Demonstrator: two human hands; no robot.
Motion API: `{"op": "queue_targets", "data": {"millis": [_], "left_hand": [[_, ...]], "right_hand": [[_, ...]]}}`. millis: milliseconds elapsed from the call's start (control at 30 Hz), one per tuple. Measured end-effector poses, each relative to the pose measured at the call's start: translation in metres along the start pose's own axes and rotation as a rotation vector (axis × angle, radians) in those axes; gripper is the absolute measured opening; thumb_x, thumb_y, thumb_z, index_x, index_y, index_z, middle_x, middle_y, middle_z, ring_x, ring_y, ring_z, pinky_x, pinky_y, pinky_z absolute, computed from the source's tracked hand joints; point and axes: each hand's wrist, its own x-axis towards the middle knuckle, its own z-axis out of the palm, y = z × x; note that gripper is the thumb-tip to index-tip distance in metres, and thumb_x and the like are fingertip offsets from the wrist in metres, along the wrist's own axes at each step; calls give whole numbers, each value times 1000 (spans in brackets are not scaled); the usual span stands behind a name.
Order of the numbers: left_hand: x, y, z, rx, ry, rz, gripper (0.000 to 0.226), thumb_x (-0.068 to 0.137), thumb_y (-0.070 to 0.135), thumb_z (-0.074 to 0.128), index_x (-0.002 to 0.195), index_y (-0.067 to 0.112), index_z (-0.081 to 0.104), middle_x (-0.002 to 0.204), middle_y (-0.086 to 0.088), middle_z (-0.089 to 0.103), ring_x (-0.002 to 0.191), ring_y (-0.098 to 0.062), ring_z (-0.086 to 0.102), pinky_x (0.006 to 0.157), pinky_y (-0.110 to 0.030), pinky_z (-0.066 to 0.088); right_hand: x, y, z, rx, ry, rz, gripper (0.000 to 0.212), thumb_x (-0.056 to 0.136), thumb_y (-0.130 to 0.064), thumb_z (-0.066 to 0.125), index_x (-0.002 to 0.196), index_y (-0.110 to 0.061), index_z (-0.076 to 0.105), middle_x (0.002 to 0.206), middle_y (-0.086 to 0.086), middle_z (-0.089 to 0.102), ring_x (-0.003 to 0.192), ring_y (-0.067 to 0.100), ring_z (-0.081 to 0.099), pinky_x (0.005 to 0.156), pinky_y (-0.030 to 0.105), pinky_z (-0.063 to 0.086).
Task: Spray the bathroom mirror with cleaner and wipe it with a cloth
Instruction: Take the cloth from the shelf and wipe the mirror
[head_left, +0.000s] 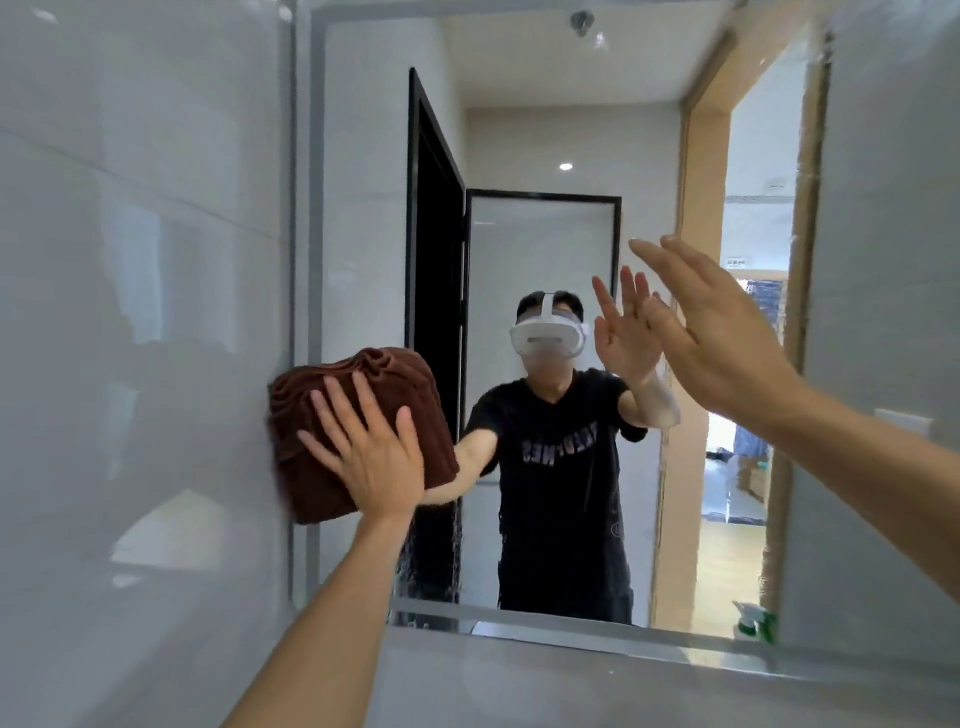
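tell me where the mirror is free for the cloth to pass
Free: the glass between the brown cloth and the raised right hand, and the strip below down to the mirror bottom edge. Crowded: the left edge, under the left hand.

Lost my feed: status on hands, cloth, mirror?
Left hand flat, pressing brown cloth at mirror left edge. Right hand open, empty, raised. Nothing blocking.

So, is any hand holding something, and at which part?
The left hand presses its flat palm on the folded brown cloth against the mirror's left edge. The right hand is open, empty.
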Motion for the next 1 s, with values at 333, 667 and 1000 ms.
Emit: {"op": "queue_targets", "data": {"millis": [333, 667, 1000], "left_hand": [[-76, 29, 10, 57, -109, 999, 67, 97, 56, 47, 155, 28, 32, 165, -8, 18, 152, -31, 21, 112, -69, 20], [-83, -59, 25, -38, -32, -70, 65, 99, 45, 37, 154, 11, 31, 163, -19, 22, 152, -37, 16, 115, -68, 14], [-206, 29, 40, -67, -208, 840, 59, 97, 58, 47, 152, 42, 34, 166, -2, 16, 150, -26, 26, 114, -62, 22]], "right_hand": [[-1, -51, 69, 125, -73, -119, 49, 105, -26, 41, 154, -25, 35, 161, 9, 31, 149, 26, 28, 119, 47, 29], [-35, -15, 61, 33, -156, -130, 48, 106, -27, 41, 154, -30, 35, 162, 1, 31, 150, 20, 27, 119, 41, 27], [-51, -33, 92, 58, -205, -169, 53, 100, -35, 35, 153, -27, 37, 159, 2, 36, 146, 23, 34, 113, 49, 37]]}}
